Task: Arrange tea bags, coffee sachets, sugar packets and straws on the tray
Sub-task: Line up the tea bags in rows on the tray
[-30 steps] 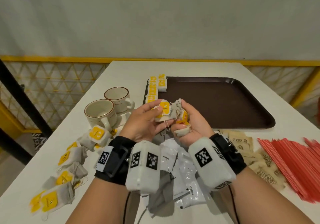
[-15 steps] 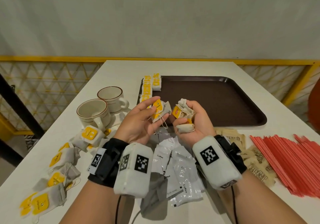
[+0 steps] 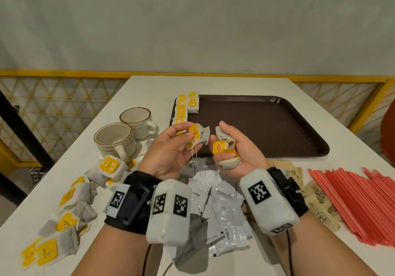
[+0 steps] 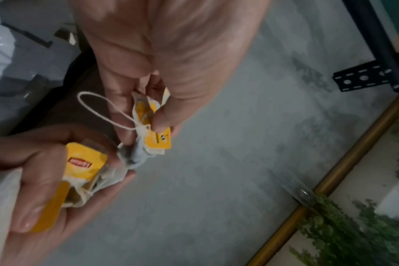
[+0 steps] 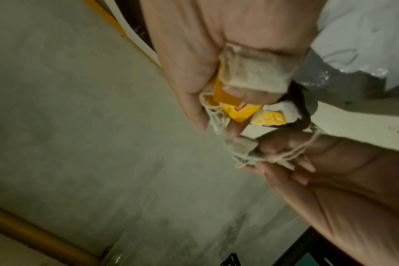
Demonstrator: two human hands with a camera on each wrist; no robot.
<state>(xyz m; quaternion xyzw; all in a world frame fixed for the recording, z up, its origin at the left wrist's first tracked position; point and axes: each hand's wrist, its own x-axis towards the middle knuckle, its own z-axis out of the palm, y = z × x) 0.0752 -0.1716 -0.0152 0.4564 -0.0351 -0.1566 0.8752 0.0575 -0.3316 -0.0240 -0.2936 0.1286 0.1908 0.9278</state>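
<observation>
Head camera looks down over the table (image 3: 149, 87); both wrist cameras sit close, sharing the held tea bags (image 4: 84, 165).

Two cups (image 3: 124, 134) on white table (image 3: 149, 89).

Café setting, serving tray (image 3: 288, 113), cups (image 3: 115, 141), white table (image 3: 149, 87), yellow railing (image 3: 64, 73)

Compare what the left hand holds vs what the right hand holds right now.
The left hand pinches a single tea bag between thumb and fingers, its string dangling in a loop. The right hand grips a bunch of tea bags, fingers curled round them. The single tea bag is spread out, with tag and paper visible; the bunch is crumpled, partly hidden in the fist. Both are yellow-tagged bags, held above the near edge of the tray.
</observation>
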